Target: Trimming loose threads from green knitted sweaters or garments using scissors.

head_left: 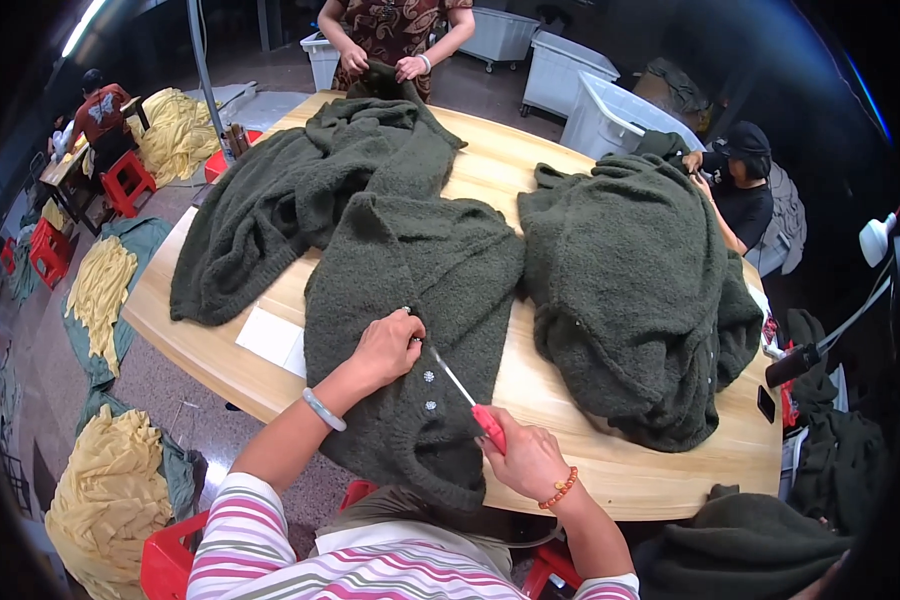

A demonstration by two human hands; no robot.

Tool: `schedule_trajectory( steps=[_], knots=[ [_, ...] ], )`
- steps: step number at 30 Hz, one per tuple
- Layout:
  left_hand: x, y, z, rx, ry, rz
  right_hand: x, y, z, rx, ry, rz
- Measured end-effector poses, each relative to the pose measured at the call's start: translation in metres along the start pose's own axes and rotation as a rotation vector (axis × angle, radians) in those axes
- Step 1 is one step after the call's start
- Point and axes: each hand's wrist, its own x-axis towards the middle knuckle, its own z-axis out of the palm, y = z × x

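Mostly dark green knitwear across the frame: a wooden table [560,455] at centre carries three heaps of it. The cardigan [410,290] being worked lies at centre, its hem hanging over the near table edge toward the lower middle, with small pale buttons [429,377] in a line down its front.

Risk, as a judgement: the thin blade of the red-handled snips [468,396] points up-left toward the left fingertips and lies flat on fuzzy knit. A slip could nick a finger or cut a loop of yarn, since the pile hides where thread ends and fabric begins. The overhanging hem could also drag the piece off its spot.

Left hand [385,347], centre frame: fingers curled close, tips pinched down on the knit just above the top button.

Right hand [523,458], lower centre-right: fist closed around the red handle, thumb on top. Whether the blades are parted I cannot tell.

A white paper sheet [268,336] lies left of the cardigan.
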Motion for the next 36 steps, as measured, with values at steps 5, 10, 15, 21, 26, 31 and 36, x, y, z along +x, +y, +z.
schedule_trajectory(
  steps=[5,10,15,21,26,31,36],
  knots=[
    [0.000,0.001,-0.003,-0.181,-0.020,-0.057,-0.006,-0.002,-0.005,-0.034,-0.068,0.031],
    [-0.006,-0.002,-0.003,-0.424,-0.014,-0.154,-0.002,-0.003,-0.004,-0.026,-0.073,0.024],
    [-0.014,-0.005,-0.003,-0.590,-0.024,-0.210,0.002,-0.002,0.001,-0.066,-0.022,-0.027],
    [-0.017,-0.009,-0.006,-0.685,-0.032,-0.209,0.002,-0.004,-0.005,0.001,-0.078,-0.031],
    [-0.020,0.038,-0.023,-0.076,0.175,0.160,-0.009,0.016,-0.010,0.094,0.054,0.020],
    [-0.037,0.060,-0.011,0.089,-0.105,0.071,-0.027,0.018,-0.011,0.076,0.024,0.071],
    [-0.031,0.028,0.003,-0.066,-0.149,0.000,-0.037,0.014,-0.005,0.031,-0.076,0.010]
  ],
)
